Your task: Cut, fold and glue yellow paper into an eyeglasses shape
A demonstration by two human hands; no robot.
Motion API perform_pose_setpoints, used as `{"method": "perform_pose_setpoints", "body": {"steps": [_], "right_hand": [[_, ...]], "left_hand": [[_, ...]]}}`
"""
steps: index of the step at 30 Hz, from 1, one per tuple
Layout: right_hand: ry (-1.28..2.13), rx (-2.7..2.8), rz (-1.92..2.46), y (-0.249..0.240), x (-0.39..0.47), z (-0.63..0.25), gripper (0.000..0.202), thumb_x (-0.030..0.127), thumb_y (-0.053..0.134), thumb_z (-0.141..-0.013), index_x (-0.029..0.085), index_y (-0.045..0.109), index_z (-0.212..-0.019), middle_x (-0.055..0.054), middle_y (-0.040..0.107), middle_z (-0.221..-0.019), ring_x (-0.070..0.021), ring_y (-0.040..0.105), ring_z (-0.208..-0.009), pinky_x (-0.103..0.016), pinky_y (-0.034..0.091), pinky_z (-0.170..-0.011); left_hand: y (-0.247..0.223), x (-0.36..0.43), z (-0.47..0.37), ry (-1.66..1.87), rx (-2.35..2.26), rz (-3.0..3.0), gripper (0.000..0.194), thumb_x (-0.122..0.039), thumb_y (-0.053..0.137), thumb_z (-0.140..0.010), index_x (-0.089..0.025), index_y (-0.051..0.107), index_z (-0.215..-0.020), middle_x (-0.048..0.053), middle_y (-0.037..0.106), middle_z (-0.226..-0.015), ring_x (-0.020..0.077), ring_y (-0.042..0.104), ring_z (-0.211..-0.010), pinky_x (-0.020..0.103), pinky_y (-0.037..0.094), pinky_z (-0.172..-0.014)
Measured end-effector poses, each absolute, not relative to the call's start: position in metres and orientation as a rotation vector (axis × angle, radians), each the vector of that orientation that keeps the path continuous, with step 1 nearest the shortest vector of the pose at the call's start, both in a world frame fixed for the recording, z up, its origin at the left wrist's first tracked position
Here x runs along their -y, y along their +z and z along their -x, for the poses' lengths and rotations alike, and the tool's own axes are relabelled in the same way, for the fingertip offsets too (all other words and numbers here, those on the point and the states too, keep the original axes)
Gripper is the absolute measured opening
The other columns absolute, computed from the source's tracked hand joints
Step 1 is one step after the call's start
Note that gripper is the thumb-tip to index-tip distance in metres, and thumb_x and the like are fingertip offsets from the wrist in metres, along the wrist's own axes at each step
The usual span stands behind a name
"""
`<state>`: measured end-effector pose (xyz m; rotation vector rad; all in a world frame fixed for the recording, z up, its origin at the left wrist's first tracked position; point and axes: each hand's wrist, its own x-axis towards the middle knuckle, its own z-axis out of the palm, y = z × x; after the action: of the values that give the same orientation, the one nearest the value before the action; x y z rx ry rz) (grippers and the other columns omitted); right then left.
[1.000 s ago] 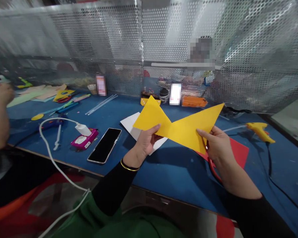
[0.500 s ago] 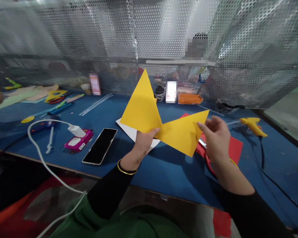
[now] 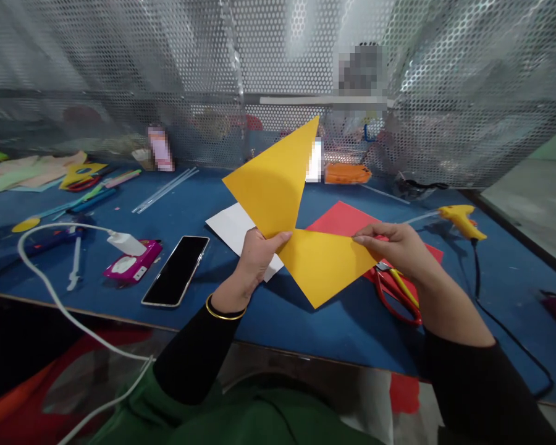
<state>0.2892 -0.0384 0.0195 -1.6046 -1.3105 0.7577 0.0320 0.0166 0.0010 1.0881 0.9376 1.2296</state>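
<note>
A sheet of yellow paper (image 3: 273, 182), narrowed at its middle into two wide wings, is held up over the blue table. My left hand (image 3: 257, 256) pinches its narrow middle, thumb on the near face. With thumb and fingertips together, my right hand (image 3: 398, 247) grips the upper edge of the right wing near its right corner. Behind the paper lie a white sheet (image 3: 229, 225) and a red sheet (image 3: 340, 216), both partly covered. Red-handled scissors (image 3: 398, 303) rest on the red sheet, just below my right hand.
A black phone (image 3: 176, 272) and a magenta power socket (image 3: 132, 259) with a white charger cable lie left. At right is a yellow glue gun (image 3: 463, 221) with a black cord. An orange packet (image 3: 347, 173) stands by the perforated metal screen (image 3: 287, 55).
The yellow paper has turned, its upper wing tip swinging right and its right wing dropping. My right hand has moved from the wing's outer side to its upper edge.
</note>
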Motion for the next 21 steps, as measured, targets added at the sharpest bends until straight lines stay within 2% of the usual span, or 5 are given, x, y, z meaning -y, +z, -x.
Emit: {"method": "perform_pose_setpoints", "body": {"steps": [7, 12, 18, 19, 21], "right_hand": [[0.785, 1.184, 1.579, 0.007, 0.037, -0.285, 0.025, 0.044, 0.081, -0.061, 0.021, 0.071, -0.061, -0.002, 0.065, -0.058, -0.0131, 0.053, -0.051, -0.026, 0.039, -0.046], [0.691, 1.092, 1.605, 0.005, 0.034, -0.295, 0.024, 0.041, 0.079, -0.06, 0.02, 0.067, -0.06, -0.002, 0.065, -0.059, -0.0146, 0.057, -0.056, -0.027, 0.042, -0.053], [0.336, 0.896, 1.679, 0.012, 0.032, -0.315, 0.029, 0.043, 0.064, -0.078, 0.019, 0.06, -0.061, -0.003, 0.06, -0.06, -0.0158, 0.057, -0.066, -0.033, 0.046, -0.07], [0.286, 0.86, 1.695, 0.012, 0.032, -0.319, 0.027, 0.041, 0.063, -0.08, 0.018, 0.061, -0.065, -0.004, 0.062, -0.065, -0.0165, 0.058, -0.069, -0.034, 0.046, -0.073], [0.228, 0.809, 1.714, 0.009, 0.03, -0.327, 0.02, 0.034, 0.07, -0.075, 0.016, 0.064, -0.082, -0.01, 0.069, -0.09, -0.0193, 0.061, -0.087, -0.037, 0.045, -0.084]], "left_hand": [[0.0, -0.017, -0.035, 1.232, -0.959, -1.047, 0.022, -0.019, 0.085, -0.06, -0.017, 0.079, -0.081, 0.009, 0.079, -0.095, 0.0235, 0.073, -0.088, 0.041, 0.058, -0.09], [0.003, -0.017, -0.035, 1.282, -1.002, -1.029, 0.021, -0.016, 0.084, -0.059, -0.015, 0.078, -0.079, 0.009, 0.079, -0.091, 0.0232, 0.073, -0.086, 0.038, 0.059, -0.087], [0.005, -0.016, -0.035, 1.254, -1.01, -0.967, 0.018, -0.011, 0.082, -0.06, -0.015, 0.078, -0.078, 0.007, 0.079, -0.09, 0.021, 0.073, -0.086, 0.035, 0.058, -0.086], [0.005, -0.016, -0.036, 1.246, -1.009, -0.952, 0.018, -0.011, 0.081, -0.061, -0.015, 0.077, -0.078, 0.007, 0.079, -0.091, 0.0207, 0.073, -0.086, 0.034, 0.058, -0.086], [0.003, -0.017, -0.036, 1.228, -1.009, -0.911, 0.019, -0.01, 0.081, -0.062, -0.015, 0.077, -0.08, 0.007, 0.079, -0.092, 0.0202, 0.073, -0.087, 0.033, 0.058, -0.084]]}}
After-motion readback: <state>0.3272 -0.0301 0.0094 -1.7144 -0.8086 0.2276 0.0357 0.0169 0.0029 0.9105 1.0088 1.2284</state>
